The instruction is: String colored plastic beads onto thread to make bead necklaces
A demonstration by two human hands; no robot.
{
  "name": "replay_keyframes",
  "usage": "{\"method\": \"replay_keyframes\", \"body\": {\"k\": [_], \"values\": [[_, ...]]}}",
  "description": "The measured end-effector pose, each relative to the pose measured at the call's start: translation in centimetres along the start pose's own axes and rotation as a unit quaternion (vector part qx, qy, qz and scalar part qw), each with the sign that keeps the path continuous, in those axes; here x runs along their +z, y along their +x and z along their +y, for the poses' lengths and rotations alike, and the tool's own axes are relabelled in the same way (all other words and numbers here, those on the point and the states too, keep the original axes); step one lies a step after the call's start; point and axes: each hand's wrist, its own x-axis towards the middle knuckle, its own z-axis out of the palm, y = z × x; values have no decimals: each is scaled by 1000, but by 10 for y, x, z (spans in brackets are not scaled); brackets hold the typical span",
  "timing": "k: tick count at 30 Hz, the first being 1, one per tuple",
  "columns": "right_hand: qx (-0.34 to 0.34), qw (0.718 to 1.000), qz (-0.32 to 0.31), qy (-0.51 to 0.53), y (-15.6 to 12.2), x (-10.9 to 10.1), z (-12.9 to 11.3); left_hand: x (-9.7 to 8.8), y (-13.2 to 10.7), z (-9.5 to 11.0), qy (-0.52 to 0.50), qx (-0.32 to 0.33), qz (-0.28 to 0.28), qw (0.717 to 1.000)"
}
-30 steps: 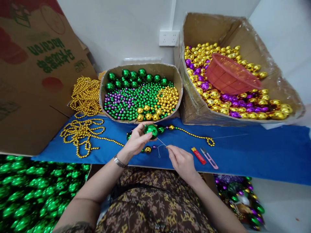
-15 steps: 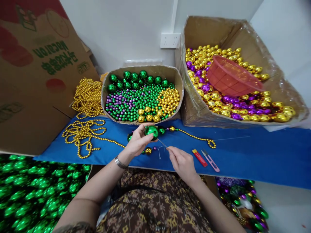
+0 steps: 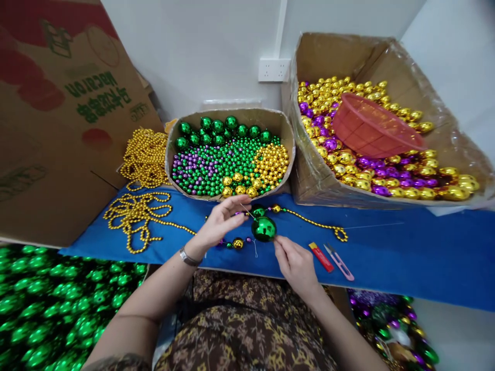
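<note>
The green ball (image 3: 263,228) sat low over the blue cloth (image 3: 406,247), threaded on a thin needle (image 3: 247,212) that ran up toward ten o'clock. The right hand (image 3: 296,263), at five o'clock from the ball, pinched it from below, apparently to steady it on the wire. The left hand (image 3: 220,224), at nine o'clock, closed thumb and fingertips on the needle's tip, other fingers loosely spread. Strung beads (image 3: 305,220) trailed toward three o'clock. The bead tray (image 3: 232,157) stood at twelve o'clock, within easy reach; snips (image 3: 338,255) lay at four.
</note>
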Motion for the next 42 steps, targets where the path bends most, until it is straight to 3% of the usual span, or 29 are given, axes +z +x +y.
{"method": "replay_keyframes", "body": {"k": [2,4,5,7,9,12,16,21,26,30,34,42], "values": [[3,1000,5,-5,0,-2,2,-24,14,8,112,45,83,989],[3,1000,6,-4,0,-2,2,-54,31,15,269,84,190,941],[1,1000,7,-4,0,-2,2,-70,40,18,349,79,218,908],[-1,1000,10,-3,1,-2,2,-98,54,20,490,50,222,841],[1,1000,12,-3,1,-1,3,-116,65,20,573,29,197,795],[7,1000,9,-3,2,0,4,-122,74,19,601,25,170,780],[1,1000,12,-5,4,1,5,-101,85,19,600,34,145,786],[-2,1000,20,5,6,1,3,-53,109,17,607,73,58,789],[19,999,35,11,6,-4,1,-4,137,6,672,59,-48,736],[31,999,41,6,4,-8,3,24,148,-4,702,31,-81,707],[35,998,45,2,3,-10,6,39,149,-11,708,28,-84,700],[43,998,45,5,3,-11,5,39,149,-14,697,10,-61,714]]}}
